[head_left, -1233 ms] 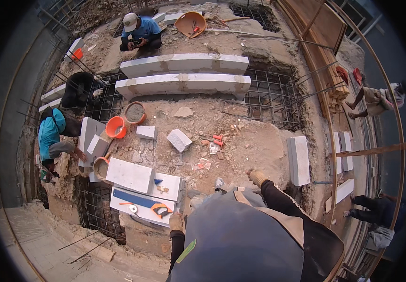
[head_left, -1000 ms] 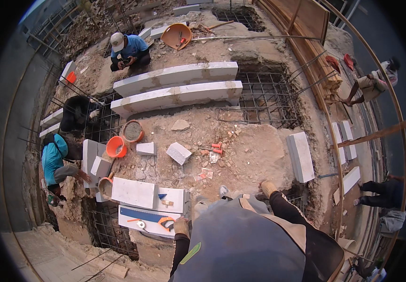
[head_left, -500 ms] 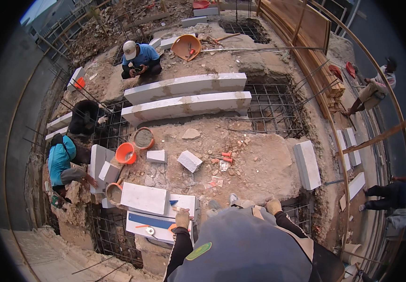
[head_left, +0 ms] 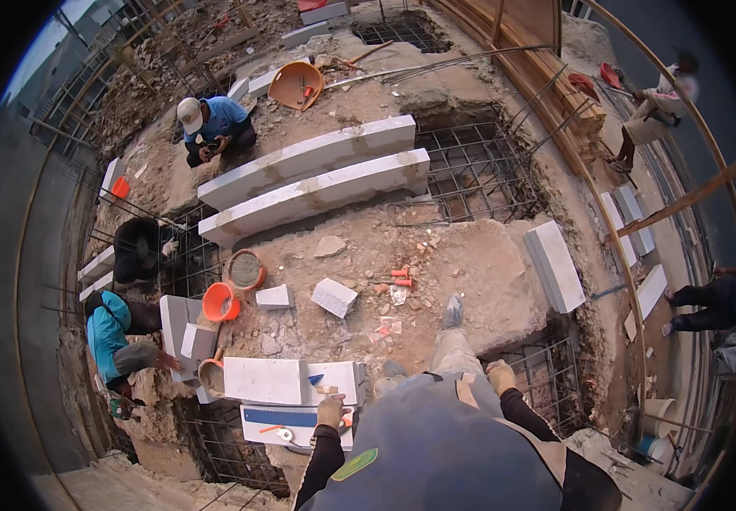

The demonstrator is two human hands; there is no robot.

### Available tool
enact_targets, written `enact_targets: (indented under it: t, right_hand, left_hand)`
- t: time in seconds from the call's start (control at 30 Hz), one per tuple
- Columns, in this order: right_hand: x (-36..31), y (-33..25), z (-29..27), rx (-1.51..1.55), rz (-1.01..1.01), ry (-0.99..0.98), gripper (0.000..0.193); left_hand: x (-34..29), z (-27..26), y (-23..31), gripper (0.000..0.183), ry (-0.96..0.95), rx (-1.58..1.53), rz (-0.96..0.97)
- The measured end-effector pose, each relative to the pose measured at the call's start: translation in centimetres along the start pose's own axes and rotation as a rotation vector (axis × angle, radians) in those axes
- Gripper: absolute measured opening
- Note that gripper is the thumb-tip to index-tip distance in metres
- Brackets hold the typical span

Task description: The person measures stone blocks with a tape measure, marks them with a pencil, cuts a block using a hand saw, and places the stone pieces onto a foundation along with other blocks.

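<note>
My left hand [head_left: 330, 410], in a light work glove, hangs in front of white blocks; its back hides most of the fingers. Behind and beside it lies a blue-bladed handsaw [head_left: 278, 417] with an orange handle, along the near block, together with a white tape measure [head_left: 284, 434]. A small blue-bladed tool [head_left: 315, 379] rests just beyond, beside a large white block [head_left: 264, 380]. My right hand [head_left: 500, 376], also gloved, is held out by my right side with its fingers curled in. Nothing shows sticking out of it. One of my feet [head_left: 452, 312] is forward on the dirt.
Rebar-lined trenches open at my right [head_left: 547, 362] and lower left [head_left: 236, 447]. Two block courses [head_left: 317, 196] stand ahead. An orange bucket [head_left: 221, 301] and a mortar bucket [head_left: 246, 270] are left of loose blocks. A person in turquoise [head_left: 106, 336] crouches at left; others work farther off.
My view has shifted as I step forward, and one foot now shows farther ahead. My left hand appears nearer the saw handle and covers part of it. The right hand stays at my side.
</note>
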State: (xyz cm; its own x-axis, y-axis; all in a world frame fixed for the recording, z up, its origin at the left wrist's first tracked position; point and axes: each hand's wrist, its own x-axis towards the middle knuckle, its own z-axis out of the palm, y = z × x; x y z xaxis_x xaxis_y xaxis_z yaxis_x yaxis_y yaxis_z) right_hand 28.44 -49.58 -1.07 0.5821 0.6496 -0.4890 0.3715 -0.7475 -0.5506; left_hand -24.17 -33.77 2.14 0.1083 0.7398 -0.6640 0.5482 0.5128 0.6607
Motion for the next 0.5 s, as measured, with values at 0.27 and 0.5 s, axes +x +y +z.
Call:
enact_targets:
  t: [0.27, 0.5]
  right_hand:
    - [6.7, 1.6, -2.4, 0.082, 0.082, 0.076, 0.014]
    - [16.4, 1.6, -10.1, 1.229, 0.774, -0.030, 0.007]
  left_hand:
    - [5.0, 3.8, 9.5, 0.026, 0.076, -0.284, -0.394]
    - [7.9, 6.6, 12.6, 0.013, -0.153, 0.156, 0.095]
